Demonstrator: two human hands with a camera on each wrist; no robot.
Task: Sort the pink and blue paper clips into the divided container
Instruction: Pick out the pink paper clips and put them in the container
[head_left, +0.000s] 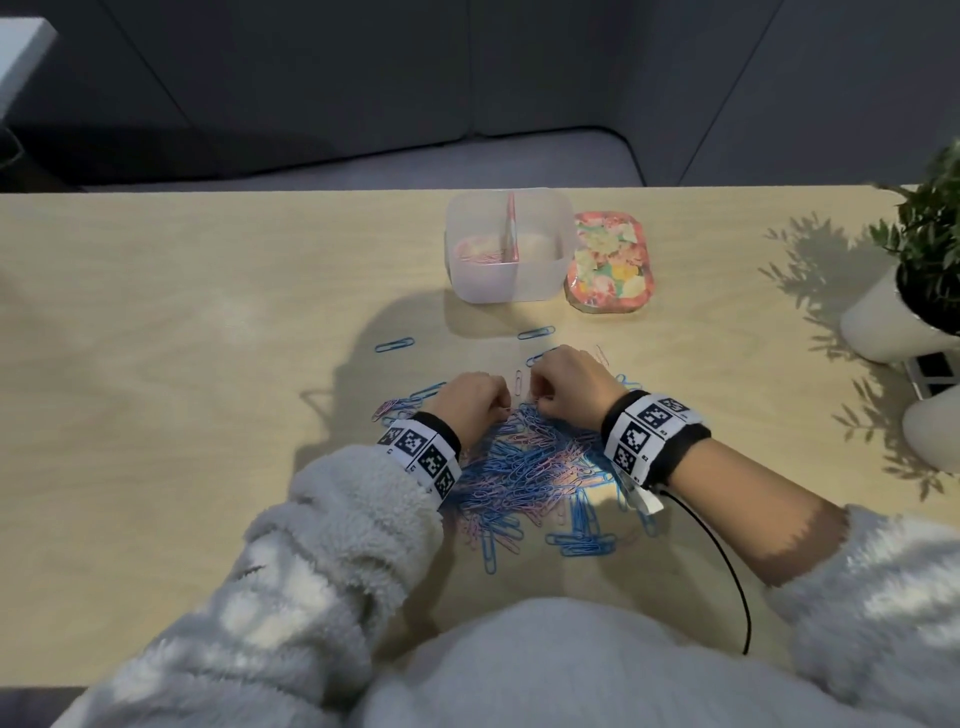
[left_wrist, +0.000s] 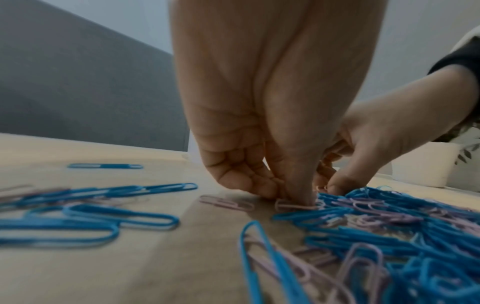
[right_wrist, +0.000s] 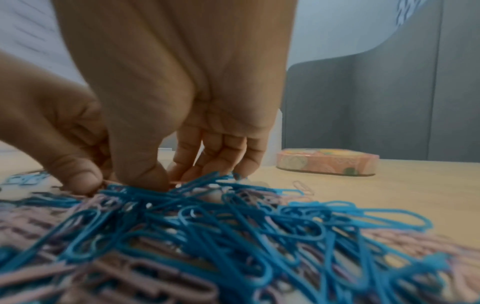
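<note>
From here the fingertips of the left hand (head_left: 470, 397) and right hand (head_left: 566, 387) are tucked under the knuckles. The pile of paper clips (head_left: 530, 467) partly disappears beneath both wrists. The plant (head_left: 930, 234) is cut off at the edge. The divided container (head_left: 506, 247) has cloudy walls that blur its contents.

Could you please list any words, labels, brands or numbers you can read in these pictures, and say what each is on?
No readable text.
Black-and-white square-coded wristbands: tiny characters beside the coded squares, too small to read.
Floral pink lid: flower pattern only, no lettering.
Translucent divided plastic container: no label in view.
Pile of pink and blue paper clips: unmarked.
</note>
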